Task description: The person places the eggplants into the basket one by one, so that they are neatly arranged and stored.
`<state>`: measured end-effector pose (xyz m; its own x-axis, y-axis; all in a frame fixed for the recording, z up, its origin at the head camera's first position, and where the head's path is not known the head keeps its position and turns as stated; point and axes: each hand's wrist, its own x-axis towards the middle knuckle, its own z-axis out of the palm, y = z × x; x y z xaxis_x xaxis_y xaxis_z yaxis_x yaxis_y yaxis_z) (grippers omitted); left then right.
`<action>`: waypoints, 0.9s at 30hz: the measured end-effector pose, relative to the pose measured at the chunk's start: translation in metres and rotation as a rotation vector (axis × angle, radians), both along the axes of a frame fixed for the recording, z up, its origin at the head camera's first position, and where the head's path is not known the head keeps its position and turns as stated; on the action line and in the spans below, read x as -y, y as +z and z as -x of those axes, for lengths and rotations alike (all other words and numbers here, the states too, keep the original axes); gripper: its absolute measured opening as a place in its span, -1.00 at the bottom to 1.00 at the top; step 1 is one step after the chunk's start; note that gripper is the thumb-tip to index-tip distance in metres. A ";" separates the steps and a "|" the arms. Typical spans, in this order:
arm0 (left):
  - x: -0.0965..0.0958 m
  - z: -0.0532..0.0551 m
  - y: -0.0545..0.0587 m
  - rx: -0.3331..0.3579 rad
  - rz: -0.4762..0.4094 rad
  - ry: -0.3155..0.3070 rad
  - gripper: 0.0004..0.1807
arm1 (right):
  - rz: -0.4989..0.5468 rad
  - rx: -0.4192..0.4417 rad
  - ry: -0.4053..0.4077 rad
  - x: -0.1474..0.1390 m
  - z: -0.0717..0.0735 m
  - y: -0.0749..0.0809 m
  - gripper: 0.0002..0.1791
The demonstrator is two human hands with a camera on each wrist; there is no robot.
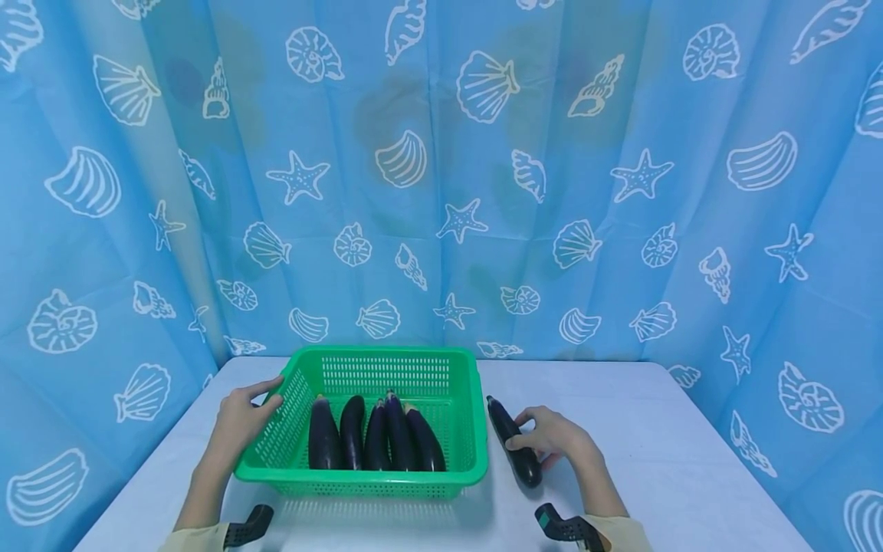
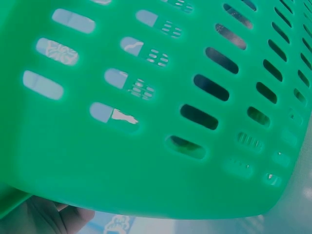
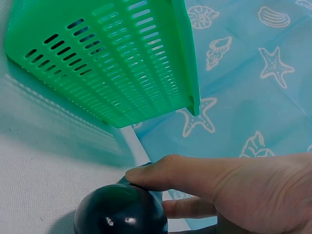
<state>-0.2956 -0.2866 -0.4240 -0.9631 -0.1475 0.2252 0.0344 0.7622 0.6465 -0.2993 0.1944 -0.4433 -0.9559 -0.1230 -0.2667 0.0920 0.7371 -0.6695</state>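
To the right of the green plastic basket (image 1: 366, 486), my right hand (image 1: 552, 435) grips a dark purple eggplant (image 1: 513, 452) around its middle, thumb on top. That eggplant lies slantwise at the tabletop, its rounded end toward me; the right wrist view shows this glossy end (image 3: 122, 209) close up beside the thumb. My left hand (image 1: 243, 414) is at the basket's left rim, thumb and fingers at the edge; in the left wrist view part of the hand (image 2: 48, 217) shows below the rim. Several eggplants (image 1: 375, 437) lie side by side inside the basket, stems pointing away.
A white cloth (image 1: 607, 391) covers the table. Blue curtains (image 1: 428, 192) with white shell and starfish prints hang behind and on both sides. Black wrist mounts (image 1: 250, 526) sit near both sleeves.
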 end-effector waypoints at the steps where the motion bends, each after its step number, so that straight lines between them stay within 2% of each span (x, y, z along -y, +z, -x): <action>1: 0.000 0.000 0.000 -0.002 0.001 0.000 -0.49 | 0.001 -0.001 -0.001 0.000 0.000 0.000 -0.41; 27: -0.001 -0.001 0.000 -0.005 -0.003 -0.002 -0.50 | 0.006 -0.019 -0.019 0.002 -0.002 0.000 -0.41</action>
